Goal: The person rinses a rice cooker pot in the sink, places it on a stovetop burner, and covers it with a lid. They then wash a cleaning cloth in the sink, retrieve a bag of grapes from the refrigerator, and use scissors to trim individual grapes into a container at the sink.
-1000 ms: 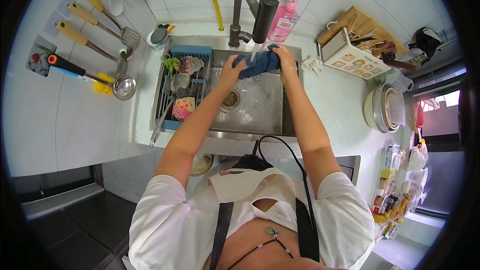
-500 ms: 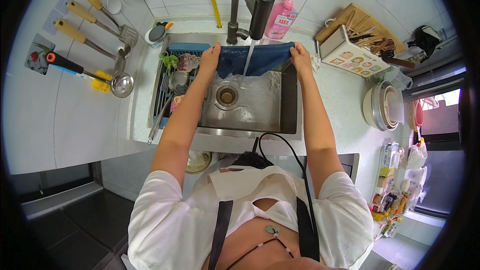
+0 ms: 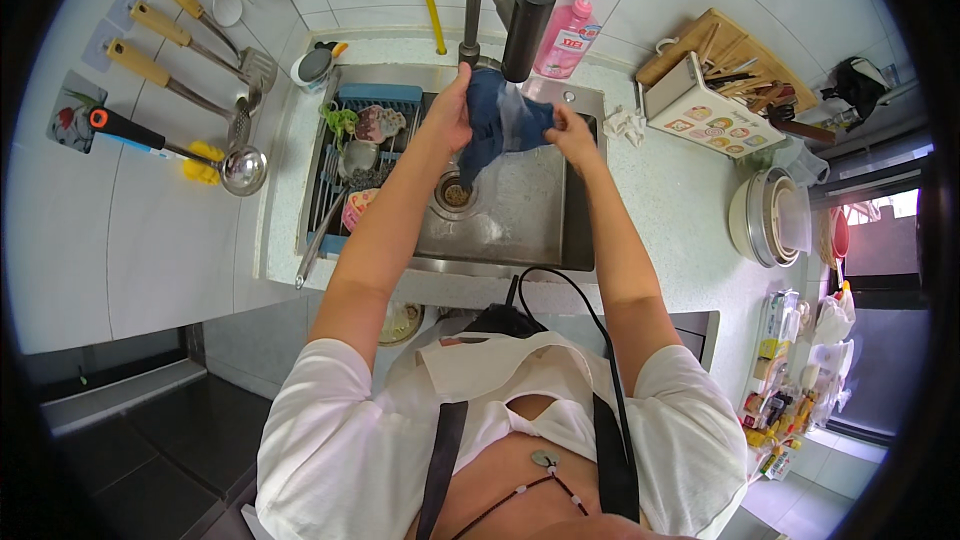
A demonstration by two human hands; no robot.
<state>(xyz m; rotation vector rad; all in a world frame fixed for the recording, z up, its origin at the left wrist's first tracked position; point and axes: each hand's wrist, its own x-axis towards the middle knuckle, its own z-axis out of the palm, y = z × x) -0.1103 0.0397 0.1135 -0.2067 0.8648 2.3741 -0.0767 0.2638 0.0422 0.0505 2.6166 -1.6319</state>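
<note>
Both my hands hold a wet dark blue cloth [image 3: 490,125] under the dark faucet [image 3: 527,35]. Water runs down onto the cloth, which is bunched and hangs in folds over the steel sink [image 3: 520,225]. At the cloth's left side, my left hand [image 3: 452,115] grips it with the thumb up near the faucet's base. My right hand [image 3: 575,137] pinches the cloth's right edge. Below the hanging corner lies the round drain [image 3: 457,192], partly covered by it.
A blue drying rack [image 3: 375,93] with greens and utensils fills the sink's left side. Behind stands a pink pump bottle [image 3: 568,35]. To the right are a crumpled white tissue [image 3: 625,125], a cutlery box [image 3: 705,110] and stacked bowls [image 3: 765,215]. Ladles [image 3: 243,170] hang on the left wall.
My hands have come closer together, the left one moving right and up, the right one slightly left. The cloth has gone from stretched wide to bunched under the water.
</note>
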